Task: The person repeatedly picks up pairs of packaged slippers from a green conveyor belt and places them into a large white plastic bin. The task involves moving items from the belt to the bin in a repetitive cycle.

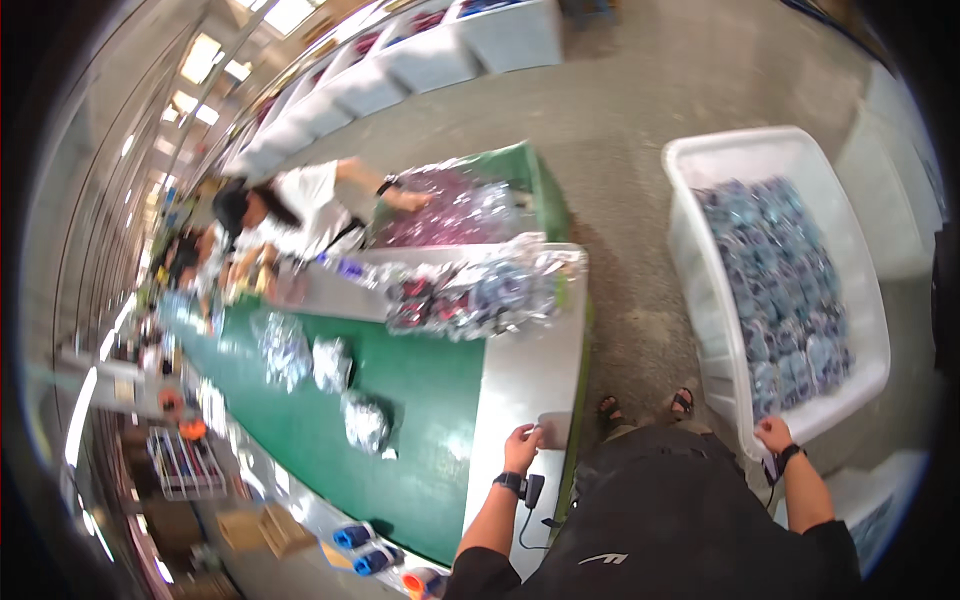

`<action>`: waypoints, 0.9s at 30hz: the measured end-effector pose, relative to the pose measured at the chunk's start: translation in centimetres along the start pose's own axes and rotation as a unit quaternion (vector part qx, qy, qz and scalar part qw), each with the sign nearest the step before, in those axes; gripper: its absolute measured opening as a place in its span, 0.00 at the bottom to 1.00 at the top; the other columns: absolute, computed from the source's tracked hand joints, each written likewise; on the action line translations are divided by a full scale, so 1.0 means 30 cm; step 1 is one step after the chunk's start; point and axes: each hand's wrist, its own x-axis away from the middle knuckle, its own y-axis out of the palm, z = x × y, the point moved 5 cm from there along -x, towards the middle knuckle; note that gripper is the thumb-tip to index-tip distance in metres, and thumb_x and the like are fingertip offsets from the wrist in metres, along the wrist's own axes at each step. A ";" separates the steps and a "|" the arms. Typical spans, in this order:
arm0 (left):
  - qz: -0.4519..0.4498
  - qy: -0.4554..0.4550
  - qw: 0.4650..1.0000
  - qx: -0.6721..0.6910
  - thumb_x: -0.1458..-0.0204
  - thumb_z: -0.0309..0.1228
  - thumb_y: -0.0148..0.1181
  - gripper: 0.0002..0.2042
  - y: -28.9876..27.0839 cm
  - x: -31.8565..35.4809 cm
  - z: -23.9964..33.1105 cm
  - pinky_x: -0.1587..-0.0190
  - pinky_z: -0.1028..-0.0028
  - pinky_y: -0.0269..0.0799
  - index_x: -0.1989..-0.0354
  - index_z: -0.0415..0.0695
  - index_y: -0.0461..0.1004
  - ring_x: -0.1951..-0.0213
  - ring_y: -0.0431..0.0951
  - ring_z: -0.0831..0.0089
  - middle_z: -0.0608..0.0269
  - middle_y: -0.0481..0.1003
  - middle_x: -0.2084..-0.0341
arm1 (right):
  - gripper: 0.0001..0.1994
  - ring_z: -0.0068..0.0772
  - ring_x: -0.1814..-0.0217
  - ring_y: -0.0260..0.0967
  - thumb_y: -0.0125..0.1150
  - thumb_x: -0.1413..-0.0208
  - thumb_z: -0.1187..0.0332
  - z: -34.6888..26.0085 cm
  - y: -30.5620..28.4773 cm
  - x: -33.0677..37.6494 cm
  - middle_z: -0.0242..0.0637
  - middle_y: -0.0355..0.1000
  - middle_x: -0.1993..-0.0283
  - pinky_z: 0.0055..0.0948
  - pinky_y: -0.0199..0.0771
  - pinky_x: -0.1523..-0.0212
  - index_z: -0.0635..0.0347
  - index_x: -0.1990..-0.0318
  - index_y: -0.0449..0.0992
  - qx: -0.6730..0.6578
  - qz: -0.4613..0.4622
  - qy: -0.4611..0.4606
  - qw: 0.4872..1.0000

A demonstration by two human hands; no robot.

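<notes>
My left hand is over the white end of the table, its fingers curled together; I cannot make out whether anything is in them. On that wrist is a black strap with a small box and a cable. At the right, my right hand is closed at the near rim of a large white bin. Several rows of bagged blue-grey items fill the bin. Left of my left hand runs a green conveyor belt carrying clear-bagged bundles, one of them a silvery bundle.
A heap of clear-bagged items lies across the table's far side. Behind it, a person in a white shirt reaches into a green bin. Blue tape rolls lie at the near belt edge. More white bins line the back.
</notes>
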 end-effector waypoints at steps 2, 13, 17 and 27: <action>0.018 0.015 1.000 -0.005 0.44 0.37 0.63 0.23 -0.091 -0.035 -0.022 0.67 0.76 0.73 0.44 0.39 0.69 0.66 0.79 0.78 0.62 0.80 0.65 | 0.15 0.33 0.69 0.73 0.71 0.60 0.63 0.090 0.044 -0.014 0.37 0.74 0.73 0.33 0.73 0.64 0.64 0.68 0.78 -0.041 -0.023 0.056 0.997; 0.386 0.082 0.902 -0.177 0.52 0.37 0.66 0.24 -0.880 -0.111 -0.074 0.44 0.58 0.67 0.50 0.35 0.73 0.49 0.73 0.50 0.43 0.74 0.52 | 0.15 0.24 0.76 0.70 0.65 0.51 0.67 -0.502 0.004 -0.062 0.35 0.74 0.75 0.28 0.71 0.74 0.67 0.59 0.75 -0.056 -0.066 0.037 0.996; 0.498 0.067 0.834 -0.226 0.53 0.37 0.65 0.26 -1.151 -0.120 -0.074 0.41 0.55 0.62 0.48 0.35 0.71 0.45 0.69 0.46 0.41 0.71 0.49 | 0.15 0.26 0.74 0.71 0.65 0.51 0.67 -0.668 0.028 -0.069 0.36 0.74 0.74 0.28 0.72 0.71 0.67 0.58 0.75 -0.007 -0.062 -0.022 0.998; 0.472 0.077 0.835 -0.273 0.43 0.37 0.54 0.23 -1.304 -0.230 -0.116 0.40 0.54 0.61 0.43 0.35 0.68 0.42 0.67 0.46 0.40 0.69 0.44 | 0.17 0.27 0.72 0.72 0.66 0.52 0.65 -0.978 0.059 0.031 0.36 0.75 0.73 0.29 0.73 0.68 0.67 0.57 0.76 0.084 -0.097 -0.047 0.991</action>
